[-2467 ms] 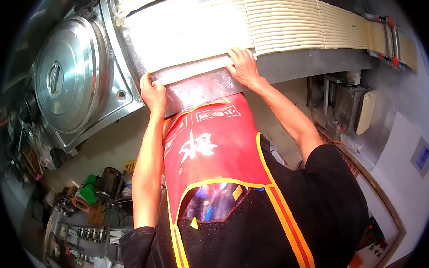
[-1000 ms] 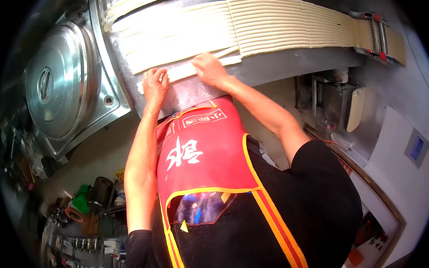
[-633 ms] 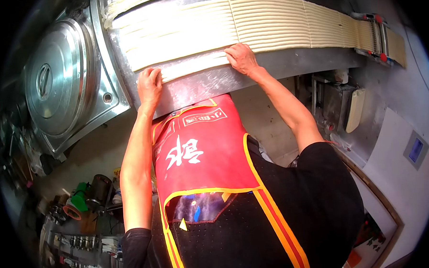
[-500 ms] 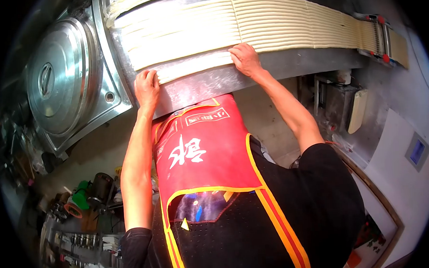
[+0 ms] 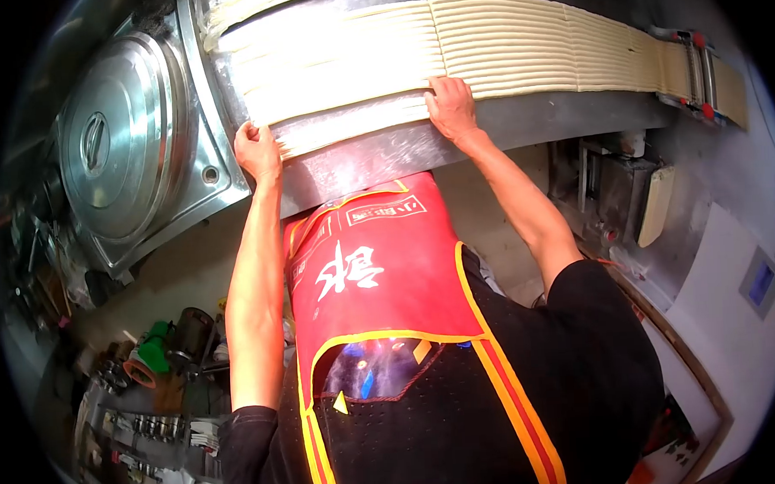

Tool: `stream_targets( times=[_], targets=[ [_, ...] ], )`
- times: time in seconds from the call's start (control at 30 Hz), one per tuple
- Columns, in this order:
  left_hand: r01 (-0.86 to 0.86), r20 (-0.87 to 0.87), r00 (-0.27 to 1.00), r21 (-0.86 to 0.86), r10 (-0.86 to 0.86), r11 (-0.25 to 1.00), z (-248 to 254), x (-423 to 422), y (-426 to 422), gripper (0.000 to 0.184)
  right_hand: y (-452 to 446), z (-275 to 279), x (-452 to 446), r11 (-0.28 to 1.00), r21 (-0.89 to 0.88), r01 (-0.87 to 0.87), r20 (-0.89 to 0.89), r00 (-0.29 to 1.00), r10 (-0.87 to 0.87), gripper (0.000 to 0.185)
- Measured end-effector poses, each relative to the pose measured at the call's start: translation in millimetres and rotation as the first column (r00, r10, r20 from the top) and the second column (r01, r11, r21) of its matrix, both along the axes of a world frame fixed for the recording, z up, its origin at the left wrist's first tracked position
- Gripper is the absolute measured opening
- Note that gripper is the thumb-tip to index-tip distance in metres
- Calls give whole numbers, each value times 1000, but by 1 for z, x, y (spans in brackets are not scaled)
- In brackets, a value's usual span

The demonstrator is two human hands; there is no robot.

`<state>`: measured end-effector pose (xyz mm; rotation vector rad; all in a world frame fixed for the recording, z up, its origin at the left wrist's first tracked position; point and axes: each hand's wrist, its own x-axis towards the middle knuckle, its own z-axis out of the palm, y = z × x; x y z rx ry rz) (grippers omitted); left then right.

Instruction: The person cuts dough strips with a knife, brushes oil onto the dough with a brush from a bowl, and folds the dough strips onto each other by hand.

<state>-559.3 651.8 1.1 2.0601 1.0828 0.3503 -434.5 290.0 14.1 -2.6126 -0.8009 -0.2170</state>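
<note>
A wide sheet of pale dough strips (image 5: 509, 46) lies side by side across the metal worktop (image 5: 358, 165). Apart from it, nearer to me, rests a short narrow band of dough strips (image 5: 356, 122). My left hand (image 5: 259, 151) is closed in a pinch at the near left corner of the wide sheet, beside the band's left end. My right hand (image 5: 453, 109) has its fingers curled down on the sheet's near edge, by the band's right end. Glare washes out the left part of the dough, and the fingertips are partly hidden.
To the left, a round metal lid (image 5: 115, 137) with a handle covers a steel cooking unit. A roller cutter (image 5: 696, 77) with red ends stands at the dough's far right. Below it are a metal machine (image 5: 619, 189) and a wall panel (image 5: 759, 280). My red apron (image 5: 380, 268) touches the worktop's edge.
My left hand has shifted off the narrow band's left end to the sheet's corner. The right hand stays near the same spot on the edge. The whole view has shifted slightly.
</note>
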Motion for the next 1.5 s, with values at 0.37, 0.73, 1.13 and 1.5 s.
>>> stream_targets(
  times=[0.37, 0.73, 1.13, 1.5],
  targets=[
    [97, -167, 981, -18, -99, 995, 15, 2, 2, 19, 7, 0, 8, 999, -31, -13, -17, 1000, 12, 15],
    [614, -314, 785, 275, -534, 740, 25, -8, 15, 27, 25, -10, 0, 987, 58, 148, -267, 955, -127, 16],
    [502, -175, 856, 61, -485, 863, 9, 2, -9, 23, 129, -11, -37, 974, 130, 184, -428, 897, -112, 14],
    [530, -53, 846, 171, -530, 830, 7, 0, -40, 13, 152, -11, -62, 986, 167, 4, -264, 964, 41, 16]
  ],
)
